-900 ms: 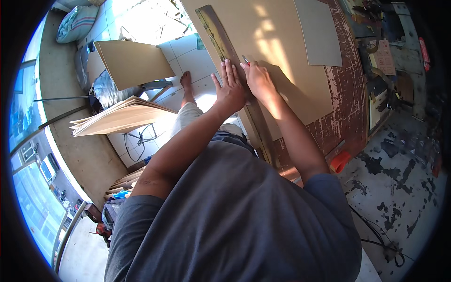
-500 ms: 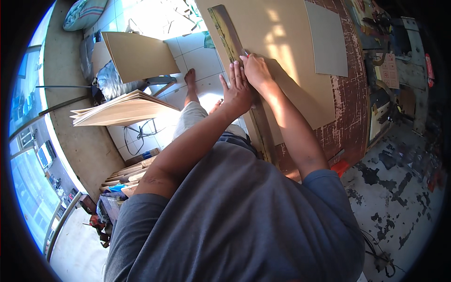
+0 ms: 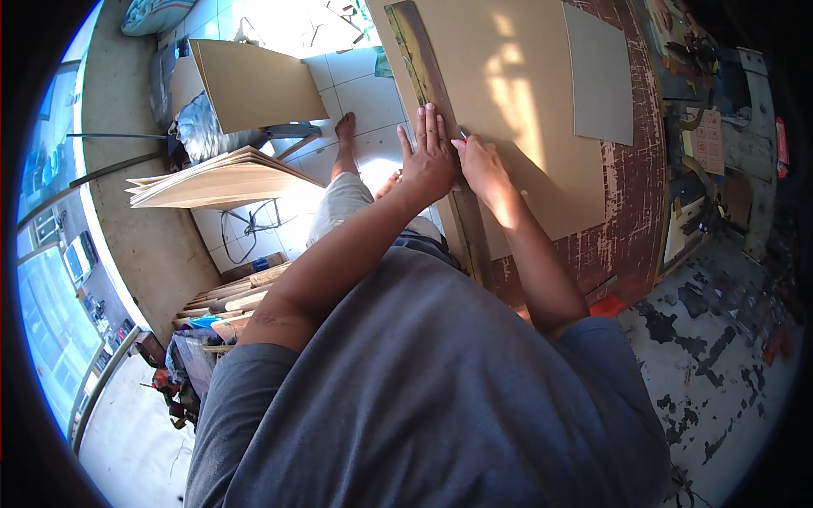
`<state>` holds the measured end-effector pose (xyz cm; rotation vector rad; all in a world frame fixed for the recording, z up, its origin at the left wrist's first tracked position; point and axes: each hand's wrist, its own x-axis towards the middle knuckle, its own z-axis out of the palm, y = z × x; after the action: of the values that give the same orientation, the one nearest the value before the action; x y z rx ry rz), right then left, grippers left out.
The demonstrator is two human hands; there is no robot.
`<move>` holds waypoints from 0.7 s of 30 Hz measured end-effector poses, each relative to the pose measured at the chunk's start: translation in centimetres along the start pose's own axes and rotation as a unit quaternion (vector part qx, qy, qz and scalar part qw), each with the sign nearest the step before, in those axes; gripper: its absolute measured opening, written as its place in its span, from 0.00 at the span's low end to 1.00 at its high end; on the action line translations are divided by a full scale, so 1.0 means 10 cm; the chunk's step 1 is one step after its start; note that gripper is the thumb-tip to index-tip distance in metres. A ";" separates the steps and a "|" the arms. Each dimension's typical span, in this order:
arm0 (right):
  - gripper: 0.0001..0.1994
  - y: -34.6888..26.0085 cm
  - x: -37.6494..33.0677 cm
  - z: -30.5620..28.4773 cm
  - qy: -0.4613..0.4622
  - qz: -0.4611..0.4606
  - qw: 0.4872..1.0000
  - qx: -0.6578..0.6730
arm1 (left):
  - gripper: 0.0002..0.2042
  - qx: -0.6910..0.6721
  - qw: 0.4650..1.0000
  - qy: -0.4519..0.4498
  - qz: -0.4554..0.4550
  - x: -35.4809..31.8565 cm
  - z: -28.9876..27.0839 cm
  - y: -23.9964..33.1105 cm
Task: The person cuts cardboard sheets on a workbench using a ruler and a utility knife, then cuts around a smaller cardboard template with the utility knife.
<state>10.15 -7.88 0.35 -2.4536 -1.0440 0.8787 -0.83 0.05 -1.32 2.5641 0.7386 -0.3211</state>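
Near the top centre of the frame the left hand (image 3: 429,161) lies flat, fingers spread and straight, pressing on a long straightedge (image 3: 423,68) that runs from the upper edge of the frame down toward the person's chest. The straightedge rests along the left edge of a large tan board (image 3: 508,102) that covers most of a worn red-brown table (image 3: 631,203) in the upper right. Just right of the left hand, and almost touching it, the right hand (image 3: 484,165) is closed around a small cutter (image 3: 462,135), of which only a red tip shows above the knuckles, at the right edge of the straightedge; the blade itself cannot be made out. A smaller grey sheet (image 3: 600,72) lies on the board toward the upper right. In the upper left, 1 tan panel (image 3: 250,85) leans upright, and below it a stack of thin sheets (image 3: 216,179) lies flat over a white tiled floor (image 3: 373,97). A bare foot (image 3: 343,135) stands on the tiles between the stack and the table. The person's grey shirt (image 3: 423,389) fills the lower half of the frame. Clutter sits along the table's far right edge, too small to tell.
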 end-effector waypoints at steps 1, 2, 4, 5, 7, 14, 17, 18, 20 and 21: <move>0.23 0.07 -0.11 0.04 -0.002 0.000 1.000 -0.002 | 0.62 -0.002 1.000 0.000 -0.001 0.01 0.04 -0.01; 0.23 0.15 -0.24 0.08 -0.011 0.015 1.000 -0.007 | 0.62 0.006 1.000 0.020 0.000 0.01 0.08 -0.02; 0.22 0.19 -0.55 0.07 -0.022 0.032 0.999 -0.012 | 0.61 0.013 0.999 0.037 0.002 -0.01 0.07 -0.02; 0.22 0.19 -0.72 0.04 -0.036 0.051 0.997 -0.055 | 0.62 0.020 1.000 0.011 0.000 0.00 0.02 -0.01; 0.22 0.24 -1.02 0.01 -0.049 0.075 0.991 -0.099 | 0.62 0.024 1.000 -0.018 0.004 -0.01 -0.02 0.01; 0.22 0.41 -2.03 -0.01 -0.149 0.221 0.960 -0.082 | 0.64 0.034 0.999 -0.009 0.000 0.00 -0.05 0.01; 0.21 0.75 -2.52 0.11 -0.179 0.250 0.946 -0.107 | 0.65 0.029 0.999 -0.019 0.000 0.00 -0.04 0.03; 0.21 0.73 -2.54 0.08 -0.174 0.234 0.951 -0.102 | 0.65 0.025 0.999 -0.023 -0.002 0.00 -0.04 0.03; 0.20 0.72 -2.53 -0.01 -0.164 0.216 0.957 -0.105 | 0.65 0.021 1.000 -0.023 -0.004 0.00 -0.04 0.04; 0.20 0.61 -2.46 -0.09 -0.157 0.196 0.962 -0.103 | 0.65 0.022 0.999 -0.024 -0.007 -0.01 -0.04 0.02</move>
<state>0.66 -30.11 8.00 -2.8182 -0.7831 1.3822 -0.76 0.07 -0.93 2.5845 0.7398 -0.4062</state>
